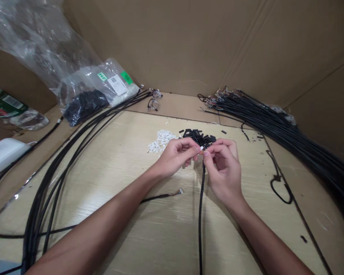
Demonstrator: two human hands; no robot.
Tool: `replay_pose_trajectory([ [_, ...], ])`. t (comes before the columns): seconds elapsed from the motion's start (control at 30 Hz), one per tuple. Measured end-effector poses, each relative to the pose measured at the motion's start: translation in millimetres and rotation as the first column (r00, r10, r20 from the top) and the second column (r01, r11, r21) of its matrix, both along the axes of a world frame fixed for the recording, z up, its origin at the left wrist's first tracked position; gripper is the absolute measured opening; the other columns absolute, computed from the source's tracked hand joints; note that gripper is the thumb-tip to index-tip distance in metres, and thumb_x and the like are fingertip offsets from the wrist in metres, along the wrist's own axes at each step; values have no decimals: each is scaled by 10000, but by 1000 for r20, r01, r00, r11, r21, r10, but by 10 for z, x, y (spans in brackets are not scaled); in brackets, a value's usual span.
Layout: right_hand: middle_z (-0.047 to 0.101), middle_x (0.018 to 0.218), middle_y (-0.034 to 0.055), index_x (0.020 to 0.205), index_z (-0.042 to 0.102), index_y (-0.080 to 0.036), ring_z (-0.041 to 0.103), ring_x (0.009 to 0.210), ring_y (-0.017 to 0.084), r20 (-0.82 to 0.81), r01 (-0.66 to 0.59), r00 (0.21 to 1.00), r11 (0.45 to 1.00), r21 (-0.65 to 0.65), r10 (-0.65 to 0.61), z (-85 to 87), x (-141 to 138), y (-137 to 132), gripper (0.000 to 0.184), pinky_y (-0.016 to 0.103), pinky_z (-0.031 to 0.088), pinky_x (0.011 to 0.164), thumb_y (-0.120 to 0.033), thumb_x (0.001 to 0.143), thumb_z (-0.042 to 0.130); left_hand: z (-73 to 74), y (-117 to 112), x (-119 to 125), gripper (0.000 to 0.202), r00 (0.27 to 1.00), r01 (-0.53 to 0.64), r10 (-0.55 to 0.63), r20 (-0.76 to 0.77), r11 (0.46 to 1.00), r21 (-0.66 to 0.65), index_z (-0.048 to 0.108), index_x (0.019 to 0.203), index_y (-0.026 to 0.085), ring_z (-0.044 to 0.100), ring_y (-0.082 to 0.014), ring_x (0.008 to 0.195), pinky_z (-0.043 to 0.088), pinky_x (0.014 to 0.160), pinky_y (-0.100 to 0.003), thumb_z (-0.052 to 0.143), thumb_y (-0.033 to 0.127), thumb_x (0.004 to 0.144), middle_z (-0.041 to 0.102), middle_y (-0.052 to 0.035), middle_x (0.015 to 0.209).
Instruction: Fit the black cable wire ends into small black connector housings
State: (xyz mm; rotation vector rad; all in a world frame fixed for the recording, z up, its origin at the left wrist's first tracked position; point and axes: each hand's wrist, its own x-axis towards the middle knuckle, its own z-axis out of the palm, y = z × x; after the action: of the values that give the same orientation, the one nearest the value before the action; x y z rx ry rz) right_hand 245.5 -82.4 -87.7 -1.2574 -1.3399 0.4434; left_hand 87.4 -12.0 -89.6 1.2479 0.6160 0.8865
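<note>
In the head view, my left hand [179, 152] pinches a small white connector [201, 148] between thumb and fingers. Close beside it, my right hand [224, 164] is closed on the thin coloured wires at the end of a black cable [201, 214]. The cable hangs down from between the hands toward the front edge of the view. The fingertips partly hide the wires and the connector. Just behind my hands lie a pile of white connector housings [163, 139] and a pile of short black tubes [199, 135]. Another cable end with a white connector [180, 191] lies below my left hand.
Several black cables [63, 164] curve along the left. A thick bundle of black cables [263, 116] with bare wire ends lies at the right. Plastic bags [103, 88], eyeglasses [154, 104], a bottle [14, 109] and a white box [5, 156] stand near cardboard walls [189, 42].
</note>
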Motion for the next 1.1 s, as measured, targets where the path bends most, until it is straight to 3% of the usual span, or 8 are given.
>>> replay_pose_trajectory([
  [0.2, 575, 1146, 56, 928, 692, -244, 614, 899, 165, 19, 2, 1000, 1000, 15, -2, 17, -1, -13, 127, 278, 534, 653, -223, 1052, 710, 8, 7, -13, 532, 1000, 24, -24, -4, 999, 26, 712, 859, 164, 534, -81, 536, 410, 494, -232, 894, 661, 910, 668, 9, 713],
  [0.87, 574, 1153, 66, 921, 703, -242, 617, 893, 169, 14, 21, 1000, 1000, 8, -21, 37, -15, -29, 124, 285, 552, 634, -254, 1041, 735, 31, -3, -18, 543, 999, 35, -33, -38, 998, 49, 691, 852, 188, 483, -91, 546, 363, 506, -248, 873, 696, 913, 589, 29, 671],
  [1.1, 581, 1150, 77, 929, 706, -245, 629, 936, 191, 49, 32, 998, 999, 5, -33, 35, -21, -37, 125, 292, 564, 649, -270, 1050, 729, 43, -11, -16, 542, 998, 0, 8, -61, 991, 135, 681, 842, 193, 465, -106, 600, 351, 554, -255, 849, 701, 935, 557, 33, 664],
])
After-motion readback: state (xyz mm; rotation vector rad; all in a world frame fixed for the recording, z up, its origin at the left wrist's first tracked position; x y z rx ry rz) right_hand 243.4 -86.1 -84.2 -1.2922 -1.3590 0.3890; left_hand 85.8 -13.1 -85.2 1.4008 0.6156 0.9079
